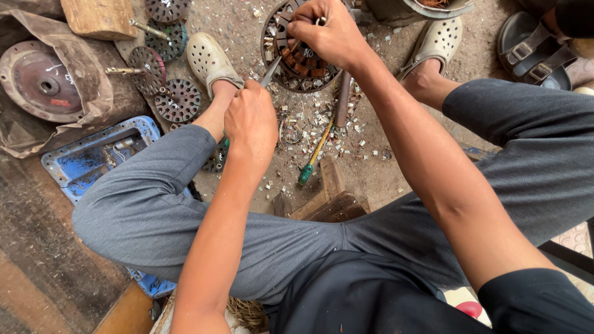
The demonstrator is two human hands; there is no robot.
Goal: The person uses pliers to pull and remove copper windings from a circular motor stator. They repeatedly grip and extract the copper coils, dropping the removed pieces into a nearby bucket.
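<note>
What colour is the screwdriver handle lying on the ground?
Green handle, seen in the head view.

There is one view only, from a camera worn on the person's head. It looks steeply down over the seated body toward the floor (396, 167), so the person's far side lies at 12 o'clock and the torso at 6 o'clock. It sits close: the knees fill the middle band from 9 to 3 o'clock, and both forearms run up from the bottom edge. The left hand (250, 120) lies just left of centre, and the right hand (328, 34) is at 12 o'clock, nearly touching the top edge. The feet frame the upper edge at 11 and 1 o'clock. No second view shares this scene.
</note>
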